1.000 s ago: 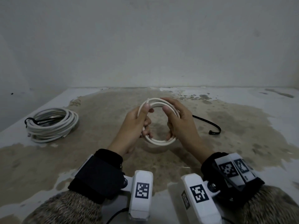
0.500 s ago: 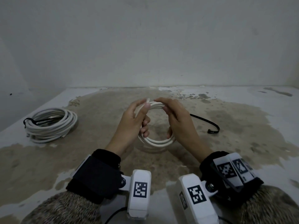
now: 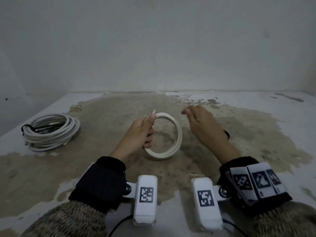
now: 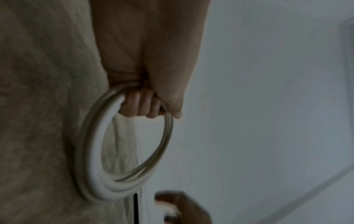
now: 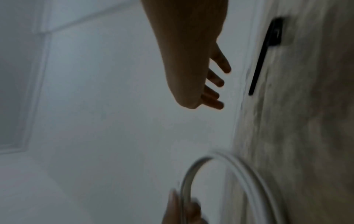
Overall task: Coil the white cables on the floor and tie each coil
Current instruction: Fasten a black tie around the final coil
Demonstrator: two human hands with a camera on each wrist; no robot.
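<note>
My left hand [image 3: 145,132] grips a small coil of white cable [image 3: 176,134], held upright above the floor; its loose end sticks up past the thumb. In the left wrist view the fingers [image 4: 141,106] curl round the top of the white cable coil [image 4: 90,151]. My right hand [image 3: 201,124] hovers to the right of the coil, fingers spread and holding nothing; its fingers [image 5: 216,80] are straight in the right wrist view. A black tie [image 5: 264,56] lies on the floor beyond that hand, mostly hidden behind it in the head view [image 3: 227,134].
A larger white cable coil [image 3: 51,132], bound with a black tie [image 3: 32,129], lies on the floor at the left. The stained floor [image 3: 256,134] meets a pale wall [image 3: 153,48] just behind the hands.
My right hand has let go of the small coil and moved away to the right with fingers spread. The left hand keeps holding the coil alone.
</note>
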